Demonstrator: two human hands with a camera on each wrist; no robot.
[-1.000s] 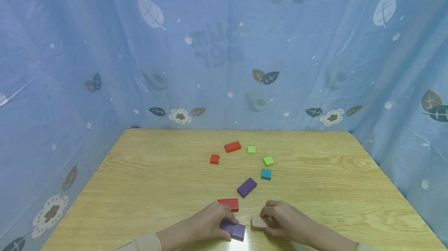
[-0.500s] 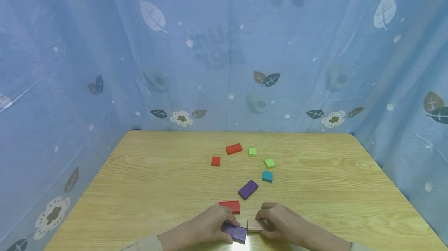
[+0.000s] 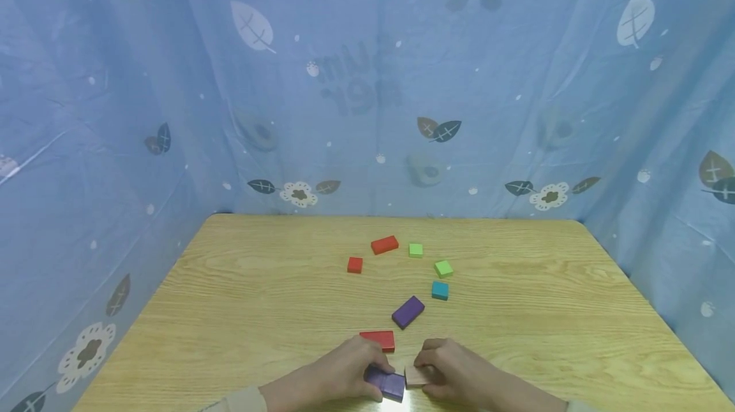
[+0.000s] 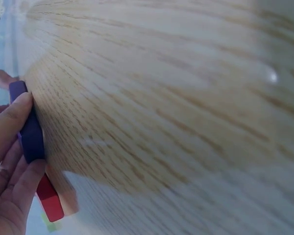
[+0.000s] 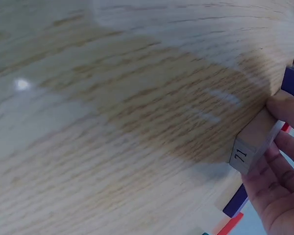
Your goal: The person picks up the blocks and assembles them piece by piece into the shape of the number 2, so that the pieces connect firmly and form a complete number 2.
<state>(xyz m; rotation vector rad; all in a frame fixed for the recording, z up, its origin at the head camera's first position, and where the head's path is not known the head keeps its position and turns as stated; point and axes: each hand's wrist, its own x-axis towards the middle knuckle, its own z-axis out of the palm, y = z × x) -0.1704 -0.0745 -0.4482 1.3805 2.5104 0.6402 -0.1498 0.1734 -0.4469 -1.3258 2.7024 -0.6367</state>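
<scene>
My left hand [image 3: 357, 364] pinches a purple block [image 3: 393, 387] between thumb and fingers at the table's near side; a seam line crosses its top. In the left wrist view the purple block [image 4: 33, 137] shows its long side, thumb on one side and fingertips at its end. My right hand [image 3: 450, 368] grips a plain wooden block [image 3: 414, 377], its left end right at the purple block's right end. The number 71 is printed on the wooden block's [image 5: 252, 137] near end in the right wrist view. Just beyond the left hand lies a red block [image 3: 380, 340], partly covered by it.
Farther out lie a purple block [image 3: 408, 312], a small blue block [image 3: 440, 291], two small green blocks [image 3: 444, 269], a small red block [image 3: 355, 264] and a longer red block [image 3: 385, 245]. A blue patterned curtain [image 3: 367, 80] hangs around the wooden table [image 3: 258, 272].
My right hand has slid left with the wooden block, narrowing the gap to the purple block. The left hand keeps its hold nearly in place. The head view has shifted slightly.
</scene>
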